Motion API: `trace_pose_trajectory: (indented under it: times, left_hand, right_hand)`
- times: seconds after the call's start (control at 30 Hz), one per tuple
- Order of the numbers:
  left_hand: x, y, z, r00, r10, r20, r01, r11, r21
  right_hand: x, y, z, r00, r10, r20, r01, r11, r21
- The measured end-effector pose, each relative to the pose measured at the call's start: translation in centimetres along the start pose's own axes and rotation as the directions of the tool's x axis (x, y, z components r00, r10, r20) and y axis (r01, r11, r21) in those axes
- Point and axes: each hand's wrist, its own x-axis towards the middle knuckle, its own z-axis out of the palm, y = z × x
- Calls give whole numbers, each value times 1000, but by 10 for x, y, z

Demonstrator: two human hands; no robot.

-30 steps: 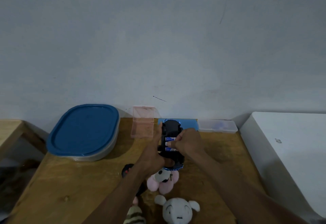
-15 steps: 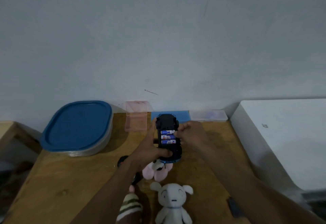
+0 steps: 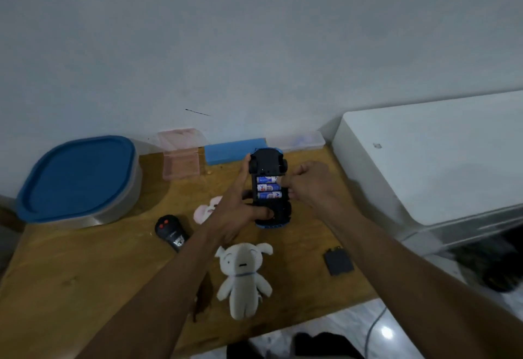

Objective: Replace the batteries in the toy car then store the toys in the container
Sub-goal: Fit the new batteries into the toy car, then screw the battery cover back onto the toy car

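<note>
I hold a blue toy car [image 3: 268, 166] upside down above the wooden table [image 3: 85, 259]; its black underside shows three blue-and-white batteries [image 3: 268, 188] in the open compartment. My left hand [image 3: 237, 208] grips the car from the left and below. My right hand [image 3: 307, 184] rests at the car's right side with fingertips at the batteries. The black battery cover [image 3: 338, 261] lies on the table to the right. A grey plush toy [image 3: 243, 276] lies face up near the front edge, a pink plush [image 3: 205, 210] sits partly hidden behind my left arm. The lidded container [image 3: 82, 180] stands at the left.
A black remote with red buttons [image 3: 171, 231] lies left of my arm. At the wall stand a pink clear box [image 3: 181, 155], a blue box [image 3: 233, 150] and a clear case [image 3: 300, 142]. A white appliance [image 3: 430, 158] borders the table's right side.
The view has tilted down, bringing the remote, the grey plush and the battery cover into sight. My right hand moved from over the battery compartment to the car's right side, uncovering three batteries.
</note>
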Motion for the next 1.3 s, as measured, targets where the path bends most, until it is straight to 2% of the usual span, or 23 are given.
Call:
trace_pose_trajectory:
  times: [0.17, 0.33, 0.47, 0.57, 0.63, 0.73, 0.77, 0.83, 1.03, 1.3]
  left_hand:
    - [-1, 0, 40, 996, -66, 62, 62, 996, 69]
    - [-13, -28, 89, 994, -101, 46, 102, 994, -24]
    - [-26, -57, 112, 991, -131, -8, 129, 984, -121]
    - [-40, -69, 124, 980, -193, -46, 184, 972, -147]
    - [-47, -73, 129, 969, -231, -85, 217, 965, -146]
    - [-56, -77, 135, 962, -251, -108, 232, 959, -163]
    - [-58, -77, 136, 962, -251, -105, 231, 958, -172]
    - [-60, -80, 137, 963, -252, -100, 231, 955, -184]
    - [-62, -86, 141, 964, -250, -92, 229, 954, -195]
    - [-63, -89, 144, 962, -258, -87, 232, 944, -234]
  right_hand:
    - [-1, 32, -29, 998, -12, 56, 15, 998, -63]
    - [2, 72, -58, 987, 65, 144, -54, 995, -78]
    - [-5, 98, -76, 944, 129, 303, -131, 991, -13]
    - [-3, 118, -85, 955, 45, 292, -2, 989, -145]
    - [-1, 131, -93, 943, -16, 333, 137, 929, -343]
    - [0, 150, -102, 889, -68, 454, 366, 701, -612]
    - [0, 156, -103, 870, -87, 484, 425, 630, -650]
    - [0, 165, -105, 845, -120, 522, 493, 553, -672]
    - [0, 182, -97, 831, -195, 521, 539, 513, -668]
    - [1, 181, -96, 841, -180, 511, 527, 492, -694]
